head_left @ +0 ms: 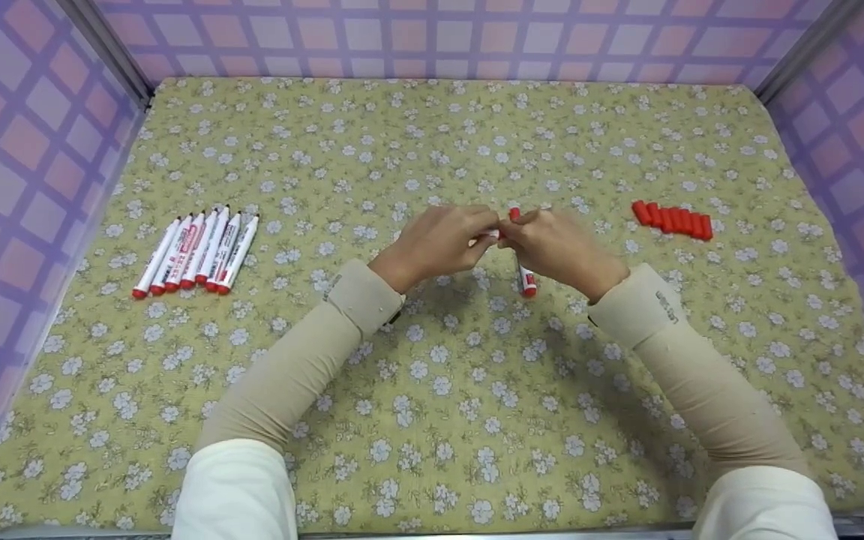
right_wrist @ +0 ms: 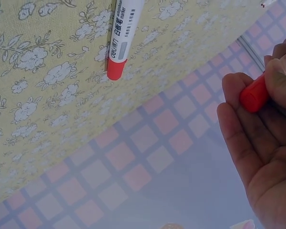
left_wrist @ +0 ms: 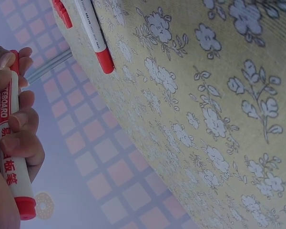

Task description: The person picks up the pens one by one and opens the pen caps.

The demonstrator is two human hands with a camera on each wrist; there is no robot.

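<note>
My left hand holds a white whiteboard marker with red lettering, its fingers wrapped round the barrel. At the barrel's other end my right hand pinches a red marker cap between thumb and finger. Whether the cap sits fully on the barrel cannot be told, as fingers cover the join. Beneath the hands lies a second whiteboard marker, capped in red, partly hidden by the right hand in the head view.
To the left, several uncapped markers lie side by side, dark tips pointing away. Several loose red caps form a row at the right. A floral cloth covers the table, with checked walls around its back and sides.
</note>
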